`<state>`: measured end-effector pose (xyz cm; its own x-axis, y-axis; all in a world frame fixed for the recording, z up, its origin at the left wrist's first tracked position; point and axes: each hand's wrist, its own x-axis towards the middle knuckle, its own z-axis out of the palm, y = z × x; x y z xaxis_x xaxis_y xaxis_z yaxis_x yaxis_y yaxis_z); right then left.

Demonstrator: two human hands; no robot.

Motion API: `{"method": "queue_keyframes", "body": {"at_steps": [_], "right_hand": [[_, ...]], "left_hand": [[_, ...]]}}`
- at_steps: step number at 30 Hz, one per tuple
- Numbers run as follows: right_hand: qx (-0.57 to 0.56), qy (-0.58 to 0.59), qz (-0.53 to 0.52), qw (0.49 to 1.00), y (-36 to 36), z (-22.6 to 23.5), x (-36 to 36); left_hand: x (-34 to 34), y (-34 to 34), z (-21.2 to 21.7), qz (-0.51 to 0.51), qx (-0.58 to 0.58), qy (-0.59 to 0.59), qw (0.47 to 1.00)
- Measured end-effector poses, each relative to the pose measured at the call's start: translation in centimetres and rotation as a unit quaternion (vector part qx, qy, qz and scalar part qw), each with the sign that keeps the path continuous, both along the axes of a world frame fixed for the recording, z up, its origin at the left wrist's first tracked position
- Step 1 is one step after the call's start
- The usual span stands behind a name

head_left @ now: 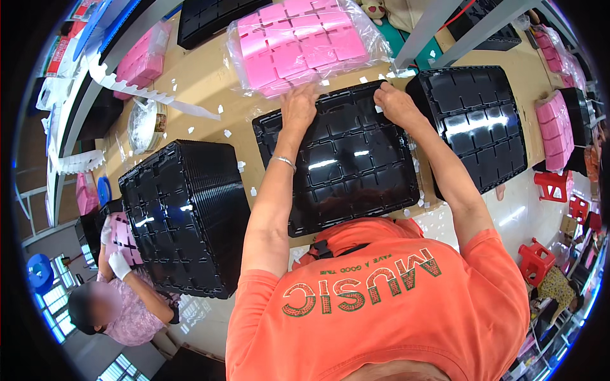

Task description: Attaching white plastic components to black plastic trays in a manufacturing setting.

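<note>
In front of me lies a black plastic compartment tray (352, 159), its glossy gridded side facing up. My left hand (298, 109) is at its far edge, left of the middle, fingers bent over the rim and close to a bagged stack of pink trays (302, 41). At the tray's far right corner is my right hand (398, 105), closed, with a small white piece (379, 109) at its fingertips. Whether that piece is a sticker or a scrap of paper, I cannot tell.
Left stands a tall stack of black trays (184, 216); another black stack (476, 127) is on the right. White scraps litter the brown tabletop (210, 79). A tape roll (147, 126) lies behind the left stack. Metal posts (438, 32) rise behind. A gloved co-worker (130, 305) handles pink trays.
</note>
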<state>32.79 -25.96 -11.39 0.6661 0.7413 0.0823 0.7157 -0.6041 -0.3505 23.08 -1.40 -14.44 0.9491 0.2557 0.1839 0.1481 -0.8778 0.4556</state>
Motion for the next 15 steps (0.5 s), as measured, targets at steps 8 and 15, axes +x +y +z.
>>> {"method": "queue_keyframes", "body": {"at_steps": [8, 15], "right_hand": [[0.029, -0.015, -0.019, 0.999, -0.7, -0.4, -0.6], [0.012, -0.004, 0.008, 1.0, -0.9, 0.1, -0.8]], "left_hand": [[3.6, -0.7, 2.0, 0.111, -0.191, 0.148, 0.964], [4.3, 0.3, 1.0, 0.063, 0.001, 0.268, 0.961]]}}
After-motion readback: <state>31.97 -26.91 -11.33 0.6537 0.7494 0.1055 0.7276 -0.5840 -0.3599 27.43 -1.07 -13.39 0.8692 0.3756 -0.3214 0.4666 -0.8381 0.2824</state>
